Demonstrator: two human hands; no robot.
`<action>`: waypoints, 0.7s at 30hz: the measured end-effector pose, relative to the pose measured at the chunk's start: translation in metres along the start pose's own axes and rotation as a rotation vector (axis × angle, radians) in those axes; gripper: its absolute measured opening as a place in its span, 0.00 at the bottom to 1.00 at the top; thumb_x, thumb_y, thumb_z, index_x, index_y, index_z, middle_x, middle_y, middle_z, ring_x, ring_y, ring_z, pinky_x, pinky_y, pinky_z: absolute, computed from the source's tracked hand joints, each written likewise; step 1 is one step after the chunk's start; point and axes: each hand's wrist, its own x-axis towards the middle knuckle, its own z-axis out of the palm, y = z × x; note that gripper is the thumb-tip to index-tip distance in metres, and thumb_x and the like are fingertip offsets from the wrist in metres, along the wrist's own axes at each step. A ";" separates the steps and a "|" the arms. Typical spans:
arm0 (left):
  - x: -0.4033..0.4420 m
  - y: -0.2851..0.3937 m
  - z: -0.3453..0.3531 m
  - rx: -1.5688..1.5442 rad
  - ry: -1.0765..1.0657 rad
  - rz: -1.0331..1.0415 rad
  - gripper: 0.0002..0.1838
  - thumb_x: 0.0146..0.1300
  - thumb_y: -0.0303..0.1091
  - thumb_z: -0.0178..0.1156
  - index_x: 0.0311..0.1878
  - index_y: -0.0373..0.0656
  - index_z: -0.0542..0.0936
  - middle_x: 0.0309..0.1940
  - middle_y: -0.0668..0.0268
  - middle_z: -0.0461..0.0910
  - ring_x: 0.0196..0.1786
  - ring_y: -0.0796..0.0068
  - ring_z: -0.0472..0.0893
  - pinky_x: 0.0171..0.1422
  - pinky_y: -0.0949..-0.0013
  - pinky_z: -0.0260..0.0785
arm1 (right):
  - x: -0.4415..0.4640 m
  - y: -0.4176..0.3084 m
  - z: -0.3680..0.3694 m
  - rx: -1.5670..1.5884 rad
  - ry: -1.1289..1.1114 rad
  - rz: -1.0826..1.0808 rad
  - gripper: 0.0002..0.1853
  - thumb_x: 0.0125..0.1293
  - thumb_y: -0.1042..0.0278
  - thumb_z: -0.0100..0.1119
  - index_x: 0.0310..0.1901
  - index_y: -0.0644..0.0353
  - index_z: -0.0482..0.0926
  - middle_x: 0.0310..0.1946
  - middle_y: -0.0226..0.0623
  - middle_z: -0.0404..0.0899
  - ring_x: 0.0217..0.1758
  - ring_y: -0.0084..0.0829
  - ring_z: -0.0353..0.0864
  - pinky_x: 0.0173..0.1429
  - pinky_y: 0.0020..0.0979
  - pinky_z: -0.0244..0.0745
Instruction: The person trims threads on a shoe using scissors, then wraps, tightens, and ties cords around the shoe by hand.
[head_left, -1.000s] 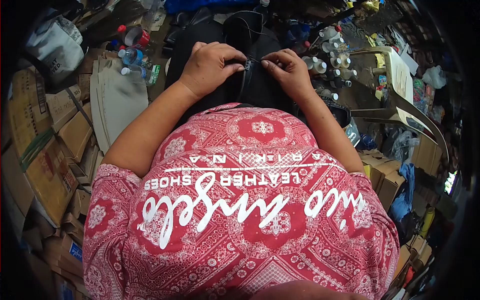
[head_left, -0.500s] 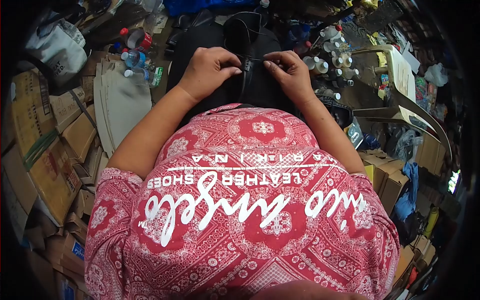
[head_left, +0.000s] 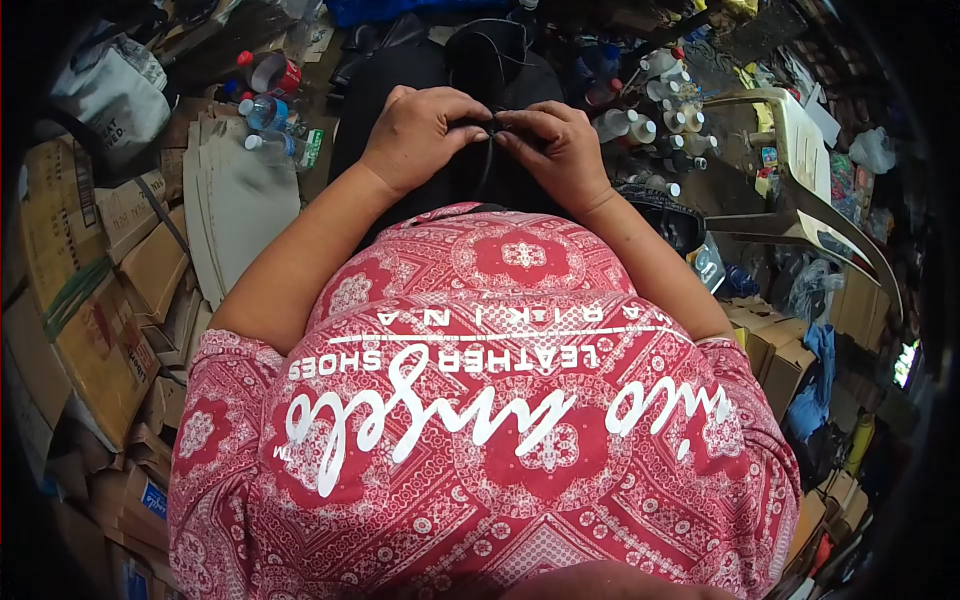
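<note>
A black shoe-like piece (head_left: 478, 62) lies in my lap, dark against black trousers, so its outline is hard to tell. A thin dark cord (head_left: 508, 57) loops over its far end. My left hand (head_left: 425, 135) pinches at the near part of the piece, thumb and index finger together. From the other side my right hand (head_left: 555, 145) meets it, its thumb and fingertips closed at the same spot. The fingertips of both hands almost touch. What lies between them is too small and dark to make out.
Flattened cardboard (head_left: 235, 200) and boxes (head_left: 150, 260) are stacked at the left, with plastic bottles (head_left: 268, 113) beyond. More bottles (head_left: 663, 90) stand at the right, near a pale plastic chair (head_left: 805, 150). A blue bag (head_left: 815, 385) lies lower right.
My right hand has moved left, toward my left hand, and its fingertips have closed near the black piece. My left hand has shifted only slightly.
</note>
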 end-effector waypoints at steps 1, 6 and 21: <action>0.000 0.001 0.000 0.053 0.017 0.034 0.10 0.50 0.32 0.67 0.38 0.44 0.83 0.35 0.64 0.83 0.37 0.68 0.82 0.45 0.70 0.67 | 0.000 0.000 0.000 -0.014 0.019 -0.018 0.10 0.51 0.62 0.67 0.37 0.49 0.84 0.31 0.29 0.81 0.37 0.31 0.78 0.47 0.34 0.65; -0.001 -0.003 0.004 0.042 -0.002 0.023 0.10 0.50 0.33 0.67 0.38 0.47 0.83 0.36 0.68 0.83 0.38 0.70 0.81 0.45 0.70 0.63 | 0.000 0.000 0.000 -0.021 -0.003 -0.021 0.09 0.52 0.62 0.66 0.36 0.50 0.83 0.32 0.29 0.80 0.39 0.31 0.78 0.48 0.34 0.64; -0.002 0.000 0.000 0.009 -0.044 -0.011 0.12 0.50 0.34 0.67 0.39 0.48 0.82 0.36 0.70 0.82 0.37 0.73 0.80 0.49 0.71 0.60 | 0.001 0.006 -0.015 0.188 0.139 0.134 0.12 0.57 0.65 0.64 0.42 0.56 0.81 0.38 0.38 0.75 0.36 0.31 0.77 0.39 0.28 0.73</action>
